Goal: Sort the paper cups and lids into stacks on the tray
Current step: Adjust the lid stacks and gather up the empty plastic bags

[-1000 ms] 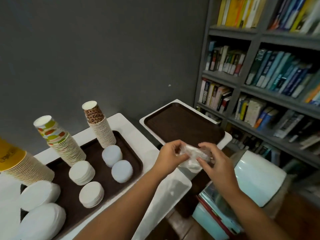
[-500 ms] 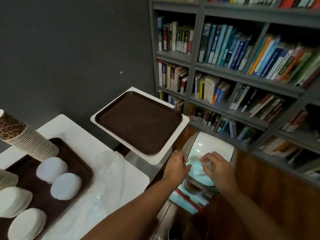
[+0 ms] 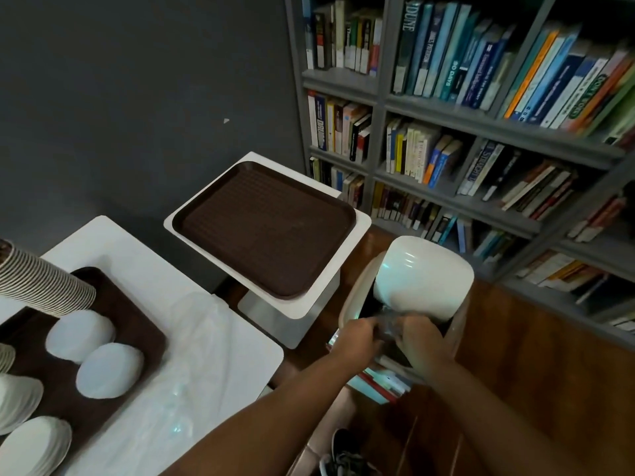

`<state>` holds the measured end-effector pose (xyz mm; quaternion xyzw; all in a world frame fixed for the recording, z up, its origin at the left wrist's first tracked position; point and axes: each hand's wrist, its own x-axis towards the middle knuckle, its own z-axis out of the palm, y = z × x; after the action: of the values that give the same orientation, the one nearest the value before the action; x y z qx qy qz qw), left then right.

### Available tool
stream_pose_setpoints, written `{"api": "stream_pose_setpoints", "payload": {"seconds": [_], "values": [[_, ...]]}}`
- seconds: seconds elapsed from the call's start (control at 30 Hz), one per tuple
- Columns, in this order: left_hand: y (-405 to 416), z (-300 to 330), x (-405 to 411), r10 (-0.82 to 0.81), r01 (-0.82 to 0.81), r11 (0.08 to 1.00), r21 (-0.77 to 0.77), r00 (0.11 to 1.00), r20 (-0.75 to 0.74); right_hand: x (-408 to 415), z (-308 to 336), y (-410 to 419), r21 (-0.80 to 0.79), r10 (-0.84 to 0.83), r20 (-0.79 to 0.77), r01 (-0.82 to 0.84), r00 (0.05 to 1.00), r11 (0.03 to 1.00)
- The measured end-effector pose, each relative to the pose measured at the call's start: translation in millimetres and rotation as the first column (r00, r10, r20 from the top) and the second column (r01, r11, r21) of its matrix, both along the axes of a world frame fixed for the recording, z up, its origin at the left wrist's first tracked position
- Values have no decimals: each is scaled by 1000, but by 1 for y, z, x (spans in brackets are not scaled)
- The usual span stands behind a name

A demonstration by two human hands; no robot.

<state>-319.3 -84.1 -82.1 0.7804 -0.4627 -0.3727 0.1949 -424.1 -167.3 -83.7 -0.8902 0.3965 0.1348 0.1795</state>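
Observation:
At the lower left a brown tray (image 3: 137,324) holds white lid stacks (image 3: 109,371) and a tall stack of paper cups (image 3: 41,286). A second brown tray (image 3: 264,228) lies bare on a white stand further right. My left hand (image 3: 355,340) and my right hand (image 3: 417,338) are together over the open mouth of a white pedal bin (image 3: 453,324). Both pinch a crumpled clear plastic wrapper (image 3: 388,322) between them, just under the raised bin lid (image 3: 422,276).
A clear plastic sheet (image 3: 192,355) lies on the white table (image 3: 130,249) beside the left tray. A grey bookshelf (image 3: 378,97) full of books fills the right side. The floor is brown wood, and a dark shoe (image 3: 343,451) shows at the bottom.
The view swung right and down from the table to the bin. Both hands carried the crumpled wrapper from above the table edge to the bin, whose lid has swung up.

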Motion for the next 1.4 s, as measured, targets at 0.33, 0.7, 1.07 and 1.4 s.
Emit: {"api": "stream_pose_setpoints", "payload": {"seconds": [0.33,0.7,1.07,1.4], "values": [[9,-2,12,75,-79,989,-121,997,-36,8,8,4,25,-98,228,95,969,995],[90,44,76,518,-425,782,-455,850,96,92,52,66,18,123,532,-157,837,987],[235,40,107,754,-619,639,-456,623,210,167,55,175,89,400,503,-507,766,858],[325,21,107,542,-603,798,3,719,436,188,36,234,147,558,330,-625,761,766]]}}
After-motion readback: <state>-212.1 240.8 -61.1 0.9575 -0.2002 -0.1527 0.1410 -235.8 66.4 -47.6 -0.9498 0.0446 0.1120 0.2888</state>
